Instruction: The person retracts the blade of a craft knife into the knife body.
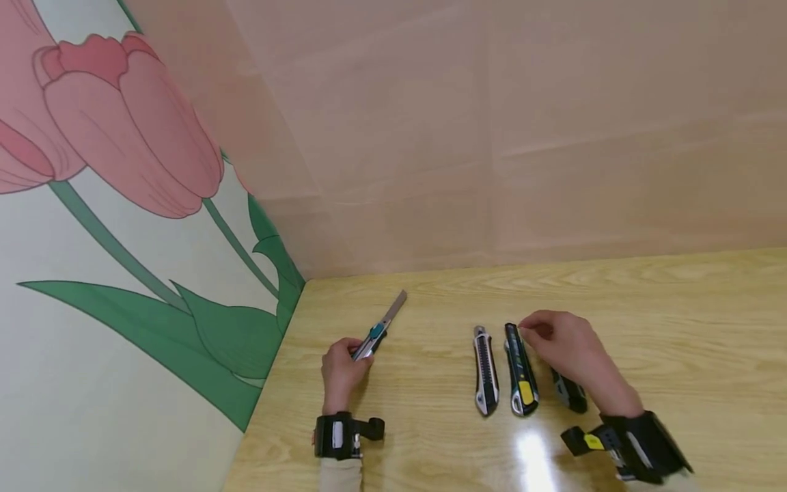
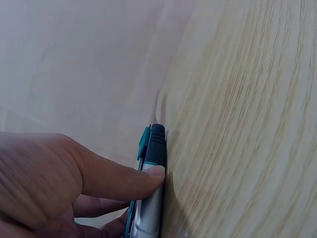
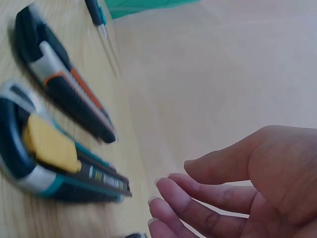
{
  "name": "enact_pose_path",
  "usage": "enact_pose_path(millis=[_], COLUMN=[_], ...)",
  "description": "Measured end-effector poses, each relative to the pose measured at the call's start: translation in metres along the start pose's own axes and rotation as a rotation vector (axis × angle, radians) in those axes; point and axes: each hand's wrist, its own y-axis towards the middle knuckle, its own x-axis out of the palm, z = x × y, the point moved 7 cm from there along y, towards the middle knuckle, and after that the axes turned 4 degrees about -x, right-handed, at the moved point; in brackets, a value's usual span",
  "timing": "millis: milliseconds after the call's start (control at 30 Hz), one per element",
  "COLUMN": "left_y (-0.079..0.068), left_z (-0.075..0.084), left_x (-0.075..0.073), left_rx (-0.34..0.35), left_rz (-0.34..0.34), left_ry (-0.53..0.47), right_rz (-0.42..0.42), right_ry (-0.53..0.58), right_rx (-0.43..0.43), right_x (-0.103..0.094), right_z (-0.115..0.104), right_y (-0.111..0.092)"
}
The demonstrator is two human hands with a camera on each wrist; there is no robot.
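Note:
At the left, my left hand [image 1: 343, 372] pinches the handle of a utility knife [image 1: 373, 335], whose long blade [image 1: 395, 307] is extended toward the far edge. In the left wrist view the thumb [image 2: 133, 183] presses on the knife's silver and dark teal handle. My right hand [image 1: 568, 345] hovers beside the upper end of a dark utility knife with a yellow slider [image 1: 521, 372]. Its fingers are loosely bent with nothing between them in the right wrist view. A silver and black utility knife [image 1: 486, 372] lies to the left; another dark one [image 1: 569, 391] is partly hidden under the right hand.
The light wooden table [image 1: 424, 424] meets a pinkish-brown sheet [image 1: 492, 137] along its back edge. On the left stands a white wall panel with painted tulips [image 1: 141, 137]. A black camera strap [image 1: 337, 437] wraps the left wrist, and another [image 1: 642, 447] the right.

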Motion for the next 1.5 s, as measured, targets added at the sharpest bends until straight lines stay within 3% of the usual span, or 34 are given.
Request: enact_pose_path(millis=[167,300,467,700,933,1100,1267,1500], left_y=[-0.001,-0.004,-0.012,-0.032,-0.055,-0.069,-0.08,-0.09], left_z=[0.002,0.01,0.032,0.072,0.103,0.12,0.13,0.139], left_x=[0.001,-0.003,-0.004,0.006,0.013,0.019,0.029,0.038], left_rx=[0.028,0.107,0.215,0.306,0.399,0.469,0.5,0.507], left_rz=[0.006,0.007,-0.031,-0.116,-0.146,-0.189,-0.229,-0.238], left_ry=[0.009,-0.037,-0.128,-0.23,-0.263,-0.232,-0.192,-0.228], right_rz=[-0.003,-0.014,-0.033,-0.01,0.054,0.028,0.025,0.079], right_ry=[0.02,0.052,0.066,0.1,0.209,0.307,0.426,0.617], right_rx=[0.003,-0.005,-0.024,-0.03,-0.089,-0.085,-0.044,0.057], right_x=[0.009,0.02,0.033,0.041,0.04,0.038,0.039,0.037], right_z=[-0.014,-0.027,-0.042,-0.052,-0.061,-0.064,-0.065,-0.058], right_y=[0.005,0.01,0.016,0.017,0.018,0.018,0.017,0.017])
